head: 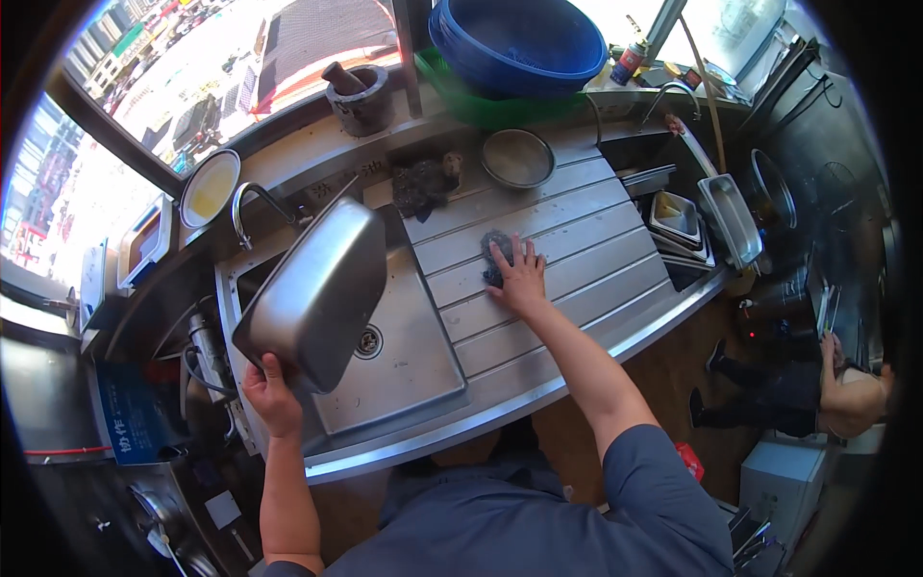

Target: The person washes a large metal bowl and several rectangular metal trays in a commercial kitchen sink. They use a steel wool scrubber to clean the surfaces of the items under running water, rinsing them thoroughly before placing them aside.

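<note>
My left hand (274, 400) grips the lower rim of a deep stainless steel food pan (321, 288), which it holds tilted over the left sink basin (404, 360), its outer side towards me. A dark steel-wool scrubber (496, 258) lies on the ribbed steel drainboard (570, 249); my right hand (518, 278) rests on its right side with the fingers spread. Behind, on the drainboard, are a round metal bowl (518, 157) and a dark, wet heap (422, 187) whose material I cannot tell.
A curved faucet (249, 205) stands behind the left basin. Along the window ledge are a stone mortar (360, 101), blue plastic baskets (519, 50) and an enamel bowl (209, 189). Metal pans (678, 216) fill the right basin. A person (793, 397) stands at the far right.
</note>
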Tool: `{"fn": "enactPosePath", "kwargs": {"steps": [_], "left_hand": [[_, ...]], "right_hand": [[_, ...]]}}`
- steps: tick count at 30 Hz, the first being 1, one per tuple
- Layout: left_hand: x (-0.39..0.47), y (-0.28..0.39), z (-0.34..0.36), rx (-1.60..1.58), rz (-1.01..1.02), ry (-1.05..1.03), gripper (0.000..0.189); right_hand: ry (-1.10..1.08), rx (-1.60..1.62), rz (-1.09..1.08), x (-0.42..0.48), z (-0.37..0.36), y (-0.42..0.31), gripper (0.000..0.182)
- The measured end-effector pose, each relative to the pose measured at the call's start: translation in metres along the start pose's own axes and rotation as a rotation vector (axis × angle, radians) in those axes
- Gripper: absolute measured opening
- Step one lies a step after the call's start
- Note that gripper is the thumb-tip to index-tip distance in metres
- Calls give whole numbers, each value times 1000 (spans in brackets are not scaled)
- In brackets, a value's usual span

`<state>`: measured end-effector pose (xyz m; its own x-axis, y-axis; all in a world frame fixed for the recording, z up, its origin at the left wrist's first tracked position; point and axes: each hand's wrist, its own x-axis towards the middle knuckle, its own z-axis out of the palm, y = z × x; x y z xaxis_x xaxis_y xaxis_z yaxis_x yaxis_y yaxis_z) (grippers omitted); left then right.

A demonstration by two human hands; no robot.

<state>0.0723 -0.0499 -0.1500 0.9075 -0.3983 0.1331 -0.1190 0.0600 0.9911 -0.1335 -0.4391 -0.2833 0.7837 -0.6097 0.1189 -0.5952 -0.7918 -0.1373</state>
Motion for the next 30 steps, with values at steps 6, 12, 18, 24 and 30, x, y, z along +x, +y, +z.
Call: {"fn": "enactPosePath", "kwargs": {"steps": [6,12,18,24,30], "left_hand": [[5,-23,117,-322,-353,387,53],[-27,-133,252,-482,-854,269,54],[-36,-214,317,-289,-1000,81,54],[-36,-159,334,746,-405,-174,54],[-75,-187,323,822,76,-436,71]], "right_hand": [[-14,410,126,18,21,112,67],[296,814,326,-5,-47,224,53],[286,638,137,-26,-86,224,71],[112,436,-189,-51,-56,137,84],[59,392,-240,-18,-21,99,64]]}}
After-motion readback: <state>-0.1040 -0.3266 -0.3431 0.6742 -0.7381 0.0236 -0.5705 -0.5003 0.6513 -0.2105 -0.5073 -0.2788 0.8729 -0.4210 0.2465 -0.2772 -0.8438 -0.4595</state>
